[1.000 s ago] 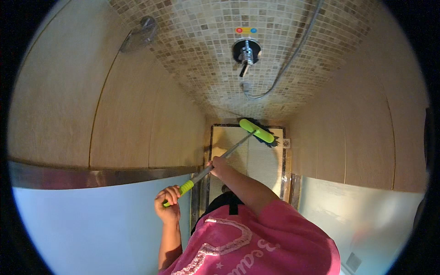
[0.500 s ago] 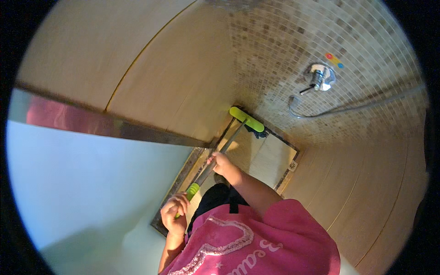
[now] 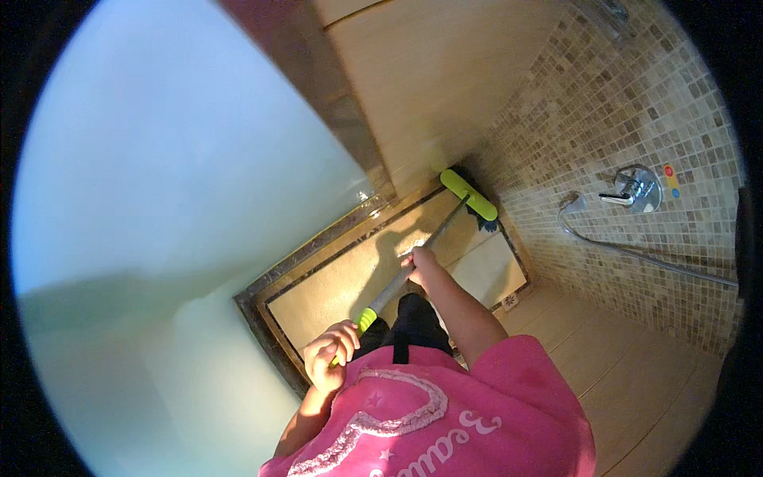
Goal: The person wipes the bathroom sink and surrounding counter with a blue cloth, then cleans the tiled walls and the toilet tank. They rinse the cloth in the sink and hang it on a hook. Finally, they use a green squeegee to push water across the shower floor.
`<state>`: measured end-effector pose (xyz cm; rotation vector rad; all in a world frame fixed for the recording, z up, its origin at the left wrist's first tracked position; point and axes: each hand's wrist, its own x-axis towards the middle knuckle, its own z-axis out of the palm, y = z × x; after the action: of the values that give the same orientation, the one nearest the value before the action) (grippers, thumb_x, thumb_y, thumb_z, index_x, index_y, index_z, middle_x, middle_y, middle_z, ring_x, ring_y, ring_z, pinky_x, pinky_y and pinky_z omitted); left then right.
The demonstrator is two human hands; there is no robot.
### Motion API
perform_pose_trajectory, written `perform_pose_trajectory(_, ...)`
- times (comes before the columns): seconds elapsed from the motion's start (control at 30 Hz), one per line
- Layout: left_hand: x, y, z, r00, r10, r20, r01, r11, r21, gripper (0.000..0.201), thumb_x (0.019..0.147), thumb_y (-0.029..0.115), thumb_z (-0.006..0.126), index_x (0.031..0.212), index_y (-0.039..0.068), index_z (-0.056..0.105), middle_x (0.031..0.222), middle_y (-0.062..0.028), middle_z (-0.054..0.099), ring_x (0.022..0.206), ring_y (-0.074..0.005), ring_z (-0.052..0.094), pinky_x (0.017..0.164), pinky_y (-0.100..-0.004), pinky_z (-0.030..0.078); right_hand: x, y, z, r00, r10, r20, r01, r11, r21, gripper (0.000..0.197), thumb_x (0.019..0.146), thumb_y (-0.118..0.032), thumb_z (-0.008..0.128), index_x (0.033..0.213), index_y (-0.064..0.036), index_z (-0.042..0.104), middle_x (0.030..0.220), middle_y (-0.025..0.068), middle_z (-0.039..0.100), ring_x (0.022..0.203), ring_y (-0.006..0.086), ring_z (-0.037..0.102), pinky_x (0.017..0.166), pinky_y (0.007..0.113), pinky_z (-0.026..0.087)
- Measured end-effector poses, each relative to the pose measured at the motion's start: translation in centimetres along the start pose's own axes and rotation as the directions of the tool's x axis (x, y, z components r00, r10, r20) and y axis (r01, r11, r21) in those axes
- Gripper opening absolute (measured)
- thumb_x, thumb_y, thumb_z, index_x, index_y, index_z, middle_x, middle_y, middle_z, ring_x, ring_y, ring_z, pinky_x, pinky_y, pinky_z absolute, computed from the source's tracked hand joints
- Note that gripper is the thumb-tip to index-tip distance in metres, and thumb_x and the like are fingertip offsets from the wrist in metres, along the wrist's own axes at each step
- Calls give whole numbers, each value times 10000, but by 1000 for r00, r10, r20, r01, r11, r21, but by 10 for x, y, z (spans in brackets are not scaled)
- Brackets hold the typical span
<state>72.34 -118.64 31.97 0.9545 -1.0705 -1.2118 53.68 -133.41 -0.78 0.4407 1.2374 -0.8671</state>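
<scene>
I hold a long-handled broom (image 3: 469,195) with a lime-green head, dark bristles and a grey pole. Its head rests down in the shower corner, against the foot of the mosaic wall. My left hand (image 3: 332,354) is wrapped round the green grip at the pole's upper end, close to my pink shirt. Farther down, my right hand (image 3: 421,265) closes round the grey pole. The pole slants from lower left to upper right across the beige floor (image 3: 334,300). Most of the bristles are hidden under the head.
A pale glass panel (image 3: 175,175) fills the left side. Dark stone edging (image 3: 266,286) borders the floor. On the mosaic wall (image 3: 548,159) sit a chrome shower mixer (image 3: 636,189) and a metal hose (image 3: 636,256). A small floor drain (image 3: 509,301) lies near the right wall.
My view has turned, so the glass panel fills more of the left and the mixer sits farther right and lower. Both hands keep their hold, and the broom head stays by the corner.
</scene>
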Motion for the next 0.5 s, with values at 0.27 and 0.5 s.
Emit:
perform_pose_trajectory(0.27,-126,39,-130,984,29,-173,-37,998,-46,419,959,238,431,580,65,468,605,-108,538,673,-295,556,896,-481,448,21,180,2,992,76,-99,-96,973,-210,47,942,-38,462,897,-41,475,765,122,474,588,261,488,527,430,460)
perform_pose_trajectory(0.5,-235,59,-265,954,77,-289,-95,994,-49,426,984,237,422,601,54,458,626,-112,552,651,-286,550,864,-476,473,7,338,22,986,80,-146,-119,951,-286,50,964,-47,461,915,-50,470,778,119,471,597,257,484,514,418,453)
